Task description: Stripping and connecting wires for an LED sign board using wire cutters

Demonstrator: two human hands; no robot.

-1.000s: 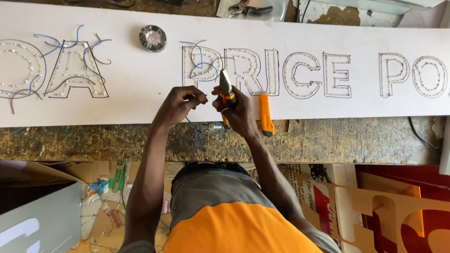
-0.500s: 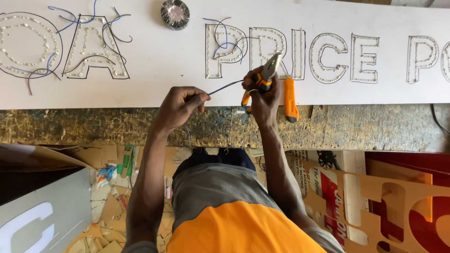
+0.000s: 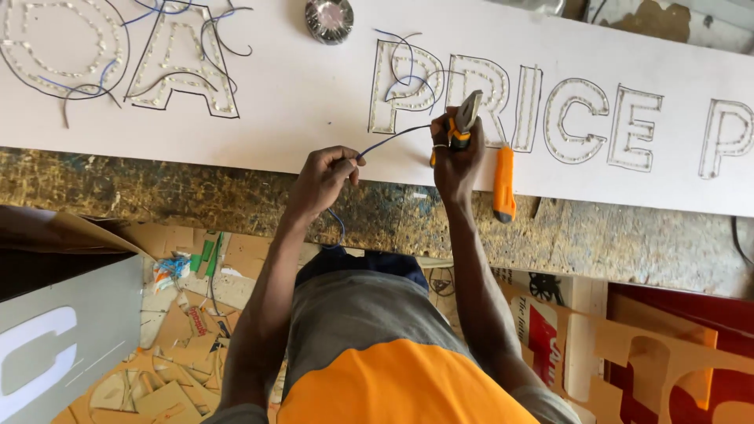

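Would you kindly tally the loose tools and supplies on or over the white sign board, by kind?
Pliers, in the right hand: 1
Orange utility knife: 1
Tape roll: 1
Wire pinched by the left hand: 1
Total: 4

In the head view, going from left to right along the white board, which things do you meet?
Loose blue and black wires → round roll of tape → left hand → right hand holding orange-handled pliers → orange utility knife.

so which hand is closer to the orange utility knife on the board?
Right. The right hand, gripping the pliers, is just beside the orange utility knife, on its left in the picture. The left hand, pinching the blue wire, is farther off on that same side.
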